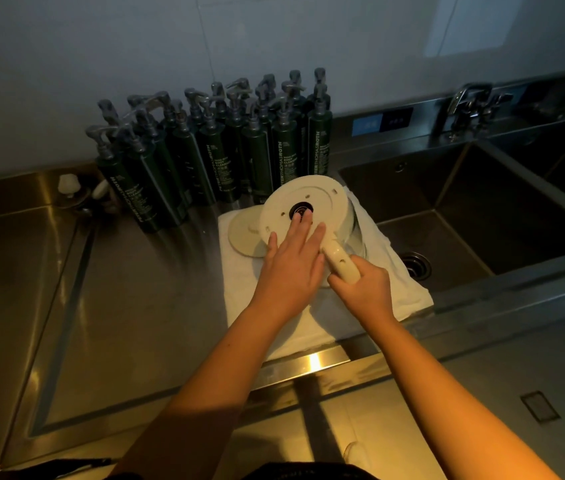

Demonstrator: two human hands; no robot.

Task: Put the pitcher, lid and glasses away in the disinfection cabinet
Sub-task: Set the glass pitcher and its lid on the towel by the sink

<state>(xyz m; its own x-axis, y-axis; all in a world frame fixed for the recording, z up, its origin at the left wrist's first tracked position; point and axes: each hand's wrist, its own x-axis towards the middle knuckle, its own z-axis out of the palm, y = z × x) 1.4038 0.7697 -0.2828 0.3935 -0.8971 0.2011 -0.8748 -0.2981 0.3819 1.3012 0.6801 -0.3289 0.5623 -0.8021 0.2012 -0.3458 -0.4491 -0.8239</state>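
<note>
The pitcher (312, 199) is tilted with its round cream base facing me, over a white towel (402, 289) on the steel counter. My right hand (360, 289) grips its cream handle. My left hand (291, 265) lies flat against the base, fingers straight, fingertips near the dark centre socket. The glass body shows behind the base at the right. A round cream lid (243, 233) lies flat on the towel, left of the pitcher. No glasses are in view.
Several dark green pump bottles (211, 150) stand in a cluster at the back of the steel counter (118, 289). A deep sink (464, 209) with a drain and a tap (464, 98) lies to the right. Small white objects sit at the back left.
</note>
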